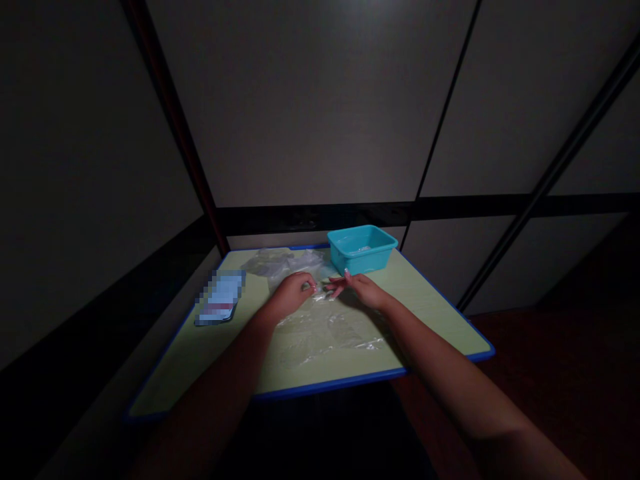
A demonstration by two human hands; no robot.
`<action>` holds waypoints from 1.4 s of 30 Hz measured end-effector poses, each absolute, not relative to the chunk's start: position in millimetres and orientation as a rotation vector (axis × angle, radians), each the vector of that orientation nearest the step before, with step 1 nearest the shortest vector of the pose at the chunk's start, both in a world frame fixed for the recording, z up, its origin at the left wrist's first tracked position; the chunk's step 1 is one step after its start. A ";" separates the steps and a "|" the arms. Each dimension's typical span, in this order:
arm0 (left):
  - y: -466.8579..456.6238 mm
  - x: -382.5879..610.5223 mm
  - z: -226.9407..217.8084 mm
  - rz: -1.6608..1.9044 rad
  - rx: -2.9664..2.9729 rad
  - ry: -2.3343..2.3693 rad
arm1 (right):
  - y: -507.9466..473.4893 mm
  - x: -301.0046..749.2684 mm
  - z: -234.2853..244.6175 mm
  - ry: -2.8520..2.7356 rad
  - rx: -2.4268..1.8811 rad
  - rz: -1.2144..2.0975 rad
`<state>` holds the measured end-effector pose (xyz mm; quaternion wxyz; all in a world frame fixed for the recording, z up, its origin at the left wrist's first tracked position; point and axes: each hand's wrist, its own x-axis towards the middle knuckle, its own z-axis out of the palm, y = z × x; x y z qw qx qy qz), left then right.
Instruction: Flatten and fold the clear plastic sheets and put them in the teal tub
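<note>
A clear plastic bag lies flat and wrinkled on the table, reaching from near the front edge up to my hands. My left hand is closed in a pinch at the bag's far end, thumb and forefinger together on the thin film. Just to the right, my right hand has its fingers spread, close to the same end of the film. Whether its fingertips touch the plastic is hard to see. Behind my left hand, more crumpled clear plastic bags lie in a loose heap.
A turquoise plastic basket stands at the back right, with something clear inside. At the left edge lies a phone, its screen blurred out. The pale table has a blue rim, and cabinet panels rise behind it.
</note>
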<state>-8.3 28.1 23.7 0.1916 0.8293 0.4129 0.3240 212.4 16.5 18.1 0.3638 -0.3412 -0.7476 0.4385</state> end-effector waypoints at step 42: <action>28.6 -20.1 19.7 0.618 2.594 1.012 | 12.1 209.5 4.6 -2.209 -0.977 0.877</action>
